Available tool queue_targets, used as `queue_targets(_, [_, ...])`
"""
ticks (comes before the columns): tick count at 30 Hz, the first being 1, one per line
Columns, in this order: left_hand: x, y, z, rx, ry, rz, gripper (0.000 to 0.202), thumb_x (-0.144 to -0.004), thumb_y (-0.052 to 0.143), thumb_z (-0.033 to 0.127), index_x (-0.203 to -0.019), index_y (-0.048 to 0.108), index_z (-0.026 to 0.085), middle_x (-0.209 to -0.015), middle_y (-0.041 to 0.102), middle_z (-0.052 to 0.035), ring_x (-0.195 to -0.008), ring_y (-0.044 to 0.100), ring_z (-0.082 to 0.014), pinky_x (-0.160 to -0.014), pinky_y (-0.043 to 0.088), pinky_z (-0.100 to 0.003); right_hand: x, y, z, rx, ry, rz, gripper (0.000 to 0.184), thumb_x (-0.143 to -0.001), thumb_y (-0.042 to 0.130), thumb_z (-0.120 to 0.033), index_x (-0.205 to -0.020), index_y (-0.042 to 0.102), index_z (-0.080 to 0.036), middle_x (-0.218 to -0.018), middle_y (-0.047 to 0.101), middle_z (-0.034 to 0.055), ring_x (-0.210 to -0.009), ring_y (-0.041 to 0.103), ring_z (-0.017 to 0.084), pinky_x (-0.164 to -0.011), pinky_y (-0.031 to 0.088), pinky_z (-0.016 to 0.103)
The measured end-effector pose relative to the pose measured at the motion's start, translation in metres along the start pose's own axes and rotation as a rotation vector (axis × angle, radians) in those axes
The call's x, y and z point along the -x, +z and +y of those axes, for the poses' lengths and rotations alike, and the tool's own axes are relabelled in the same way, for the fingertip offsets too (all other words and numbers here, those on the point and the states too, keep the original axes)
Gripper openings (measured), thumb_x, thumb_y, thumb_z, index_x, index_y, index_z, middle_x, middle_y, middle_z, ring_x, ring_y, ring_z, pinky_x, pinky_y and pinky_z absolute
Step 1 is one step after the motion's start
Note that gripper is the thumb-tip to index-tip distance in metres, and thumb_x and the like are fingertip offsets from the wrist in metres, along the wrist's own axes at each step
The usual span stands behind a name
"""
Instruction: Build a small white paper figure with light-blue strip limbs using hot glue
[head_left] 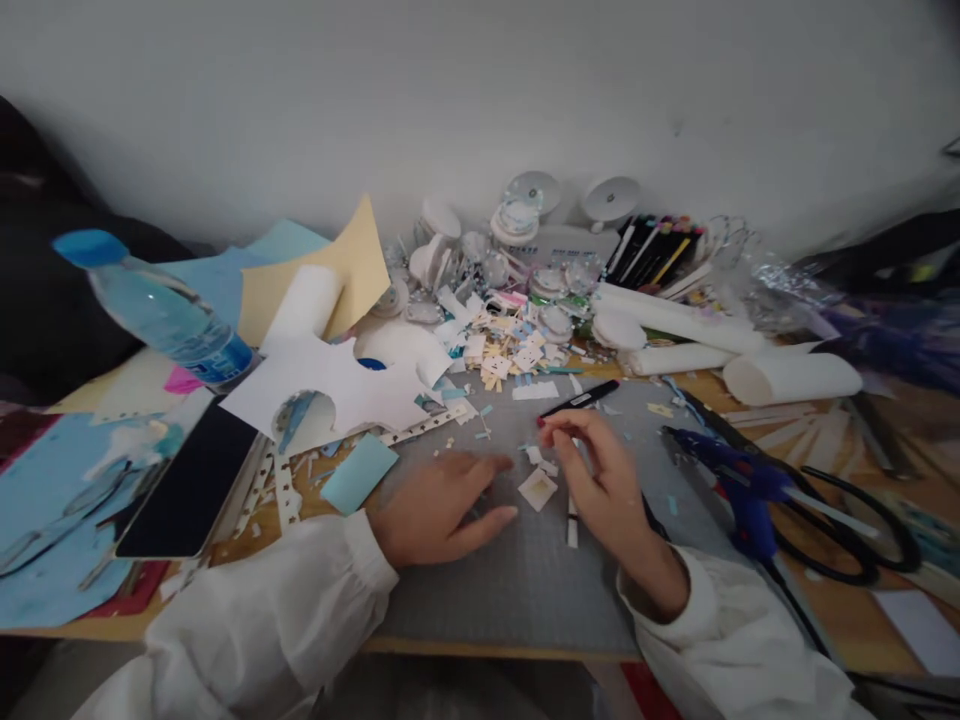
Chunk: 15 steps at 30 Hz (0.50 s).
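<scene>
My left hand (450, 505) rests low over the grey cutting mat (457, 610), thumb and forefinger apart, with nothing visible between them. Opposite it, my right hand (604, 480) has bent fingers, thumb and forefinger tips drawn close together; whatever they pinch, if anything, is too small to make out. Between the hands lies a small cream square of paper (538, 489) with white scraps just above it. A black pen (581, 400) lies beyond my right fingertips, near or touching them. Partly under the right hand is a narrow white strip (573, 528).
Paper cutouts (506, 345) are heaped behind the mat. Left are white paper with round holes (375, 400), a blue card (360, 473), a phone (191, 480) and a water bottle (165, 315). Right are a blue glue gun (739, 480), scissors (847, 520) and paper rolls (791, 378).
</scene>
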<state>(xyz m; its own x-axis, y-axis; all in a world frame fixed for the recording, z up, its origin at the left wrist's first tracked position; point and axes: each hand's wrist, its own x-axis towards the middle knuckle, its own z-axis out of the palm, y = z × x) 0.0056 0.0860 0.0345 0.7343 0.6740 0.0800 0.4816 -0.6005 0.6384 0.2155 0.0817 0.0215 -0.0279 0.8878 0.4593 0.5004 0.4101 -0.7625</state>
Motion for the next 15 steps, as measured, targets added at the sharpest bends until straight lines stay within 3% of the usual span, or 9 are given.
queue_targets(3, [0.001, -0.006, 0.001, -0.178, 0.121, 0.062, 0.045, -0.094, 0.046, 0.043, -0.13, 0.05, 0.015, -0.119, 0.064, -0.0165, -0.113, 0.056, -0.032, -0.097, 0.039, -0.048, 0.006, -0.014, -0.001, 0.011, 0.009, -0.024, 0.012, -0.096, 0.045, -0.022, -0.1, 0.057, -0.022, -0.087, 0.064, 0.0021, -0.081, 0.063, 0.015, -0.073, 0.051, 0.028])
queue_targets(6, [0.008, -0.015, -0.004, -0.195, 0.101, 0.135, 0.043, -0.096, 0.046, 0.038, -0.135, 0.047, 0.022, -0.141, 0.05, -0.0136, -0.128, 0.047, -0.0305, -0.104, 0.035, -0.048, 0.026, -0.031, -0.003, 0.058, -0.015, -0.039, 0.012, -0.094, 0.048, -0.02, -0.098, 0.058, -0.023, -0.086, 0.064, 0.0023, -0.08, 0.063, 0.016, -0.071, 0.05, 0.028])
queue_targets(8, [0.012, -0.024, -0.007, -0.202, 0.047, 0.201, 0.043, -0.095, 0.047, 0.035, -0.136, 0.046, 0.024, -0.146, 0.045, -0.0133, -0.132, 0.044, -0.03, -0.106, 0.035, -0.047, 0.043, -0.041, -0.001, 0.159, -0.062, -0.045, 0.012, -0.093, 0.049, -0.02, -0.1, 0.058, -0.024, -0.09, 0.065, 0.0038, -0.085, 0.063, 0.018, -0.074, 0.05, 0.03])
queue_targets(12, [0.023, -0.041, 0.002, -0.166, -0.035, 0.306, 0.032, -0.093, 0.052, 0.028, -0.125, 0.054, 0.021, -0.126, 0.059, -0.0126, -0.118, 0.054, -0.0275, -0.1, 0.042, -0.044, 0.077, -0.051, 0.014, 0.422, -0.142, -0.106, 0.019, -0.091, 0.051, -0.023, -0.109, 0.057, -0.024, -0.106, 0.065, 0.0075, -0.1, 0.062, 0.023, -0.086, 0.05, 0.038])
queue_targets(15, [0.057, -0.038, 0.027, 0.037, 0.01, 0.17, 0.017, -0.091, 0.056, 0.026, -0.106, 0.061, 0.021, -0.102, 0.065, -0.007, -0.096, 0.061, -0.021, -0.086, 0.05, -0.035, 0.093, -0.051, 0.03, 0.557, -0.152, -0.142, 0.022, -0.091, 0.05, -0.024, -0.112, 0.057, -0.023, -0.113, 0.064, 0.0089, -0.105, 0.061, 0.025, -0.088, 0.048, 0.042])
